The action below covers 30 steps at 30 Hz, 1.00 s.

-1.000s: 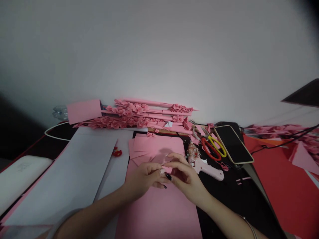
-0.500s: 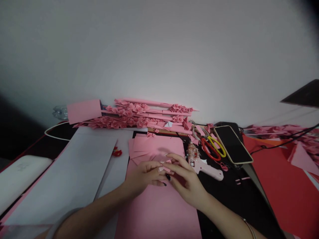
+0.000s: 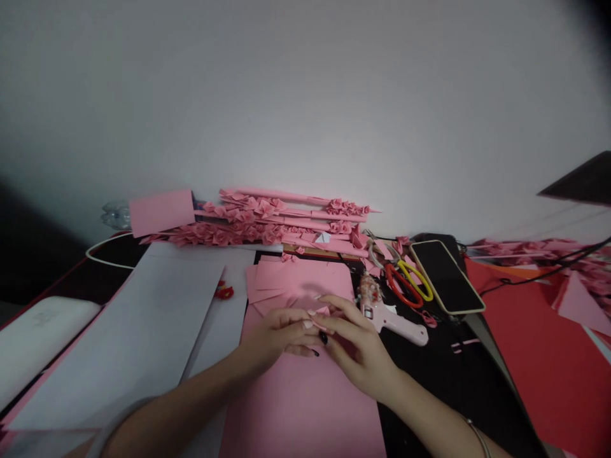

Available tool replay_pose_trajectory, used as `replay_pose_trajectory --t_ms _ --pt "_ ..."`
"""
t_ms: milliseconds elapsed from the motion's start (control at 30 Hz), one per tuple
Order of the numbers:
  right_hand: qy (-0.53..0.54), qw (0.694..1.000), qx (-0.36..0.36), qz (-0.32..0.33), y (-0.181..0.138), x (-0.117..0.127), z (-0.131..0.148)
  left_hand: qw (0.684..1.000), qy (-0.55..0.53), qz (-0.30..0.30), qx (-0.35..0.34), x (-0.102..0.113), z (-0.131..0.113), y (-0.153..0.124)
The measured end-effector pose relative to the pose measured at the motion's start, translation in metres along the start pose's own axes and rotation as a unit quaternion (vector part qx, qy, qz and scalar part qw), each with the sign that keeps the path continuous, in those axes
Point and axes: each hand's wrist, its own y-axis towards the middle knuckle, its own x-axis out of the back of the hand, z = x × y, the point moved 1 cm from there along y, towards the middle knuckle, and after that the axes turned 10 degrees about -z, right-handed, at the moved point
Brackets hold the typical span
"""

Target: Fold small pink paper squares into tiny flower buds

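Observation:
Between my fingertips is a small folded piece of pink paper (image 3: 323,312), partly covered by the fingers. My left hand (image 3: 279,332) pinches it from the left, thumb and forefinger closed on its edge. From the right, my right hand (image 3: 353,340) grips the same piece, its fingers bent around it. Both hands hover over a large pink paper sheet (image 3: 305,407). Smaller pink sheets (image 3: 272,277) lie fanned out just beyond the hands. A pink glue gun (image 3: 401,326) rests right of my right hand.
Pink paper flowers on rolled stems (image 3: 248,222) are piled along the wall. Scissors with red and yellow handles (image 3: 409,284) and a phone (image 3: 446,277) lie at the right, near red sheets (image 3: 539,356). White sheets (image 3: 119,343) and a white power bank (image 3: 48,343) are at the left.
The pink paper piece has been turned or folded between the fingertips, and less of it shows now. Both hands stay in nearly the same place.

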Motion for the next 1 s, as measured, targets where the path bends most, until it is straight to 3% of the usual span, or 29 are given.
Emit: replay_pose_trajectory --t_ms 567,1000 --pt "-0.021 1.000 0.013 0.019 0.0004 0.0017 0.0034 1.000 0.007 -0.003 -0.002 0.0005 0.0032 -0.0023" --pt "0.096 0.995 -0.039 0.011 0.0034 0.0056 0.0016 0.997 0.075 0.024 -0.025 -0.0012 -0.0023 -0.0011"
